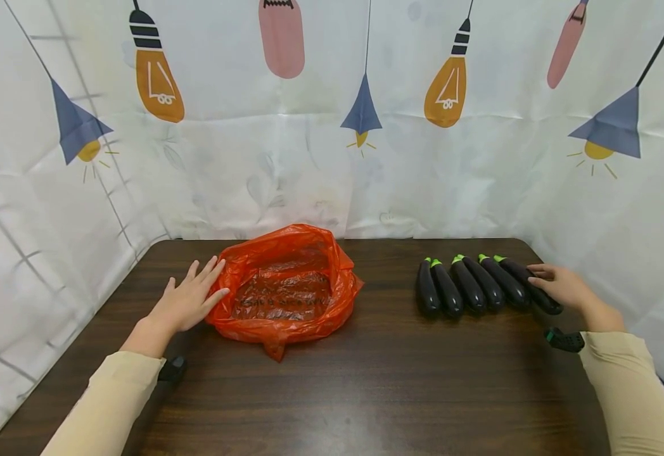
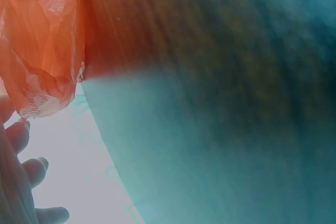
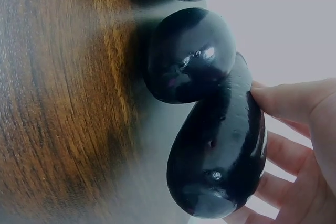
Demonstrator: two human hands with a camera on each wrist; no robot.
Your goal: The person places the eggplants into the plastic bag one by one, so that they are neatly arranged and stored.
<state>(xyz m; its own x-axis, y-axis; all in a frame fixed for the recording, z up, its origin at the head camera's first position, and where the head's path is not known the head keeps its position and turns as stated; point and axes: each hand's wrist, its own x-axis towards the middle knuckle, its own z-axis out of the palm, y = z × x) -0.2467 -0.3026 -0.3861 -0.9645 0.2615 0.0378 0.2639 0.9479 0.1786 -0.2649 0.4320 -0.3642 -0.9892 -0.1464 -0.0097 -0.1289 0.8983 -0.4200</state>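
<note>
An orange-red plastic bag (image 1: 277,329) sits on the table with its mouth spread wide. My left hand (image 1: 186,301) lies against the bag's left side, fingers straight and spread; in the left wrist view its fingertips (image 2: 35,171) show beside the thin plastic. Over to the right, several dark eggplants (image 1: 469,285) with green stem ends lie side by side. The rightmost eggplant (image 3: 218,156) is in my right hand (image 1: 562,288), thumb on its near side and fingers around behind it. It still rests on the table, slanting against its neighbour (image 3: 191,56).
The dark wooden table (image 1: 366,380) reaches back to a pale curtain (image 1: 320,171) printed with lamps and bulbs. The curtain also closes in the left and right sides. A stretch of bare tabletop separates the bag from the eggplants.
</note>
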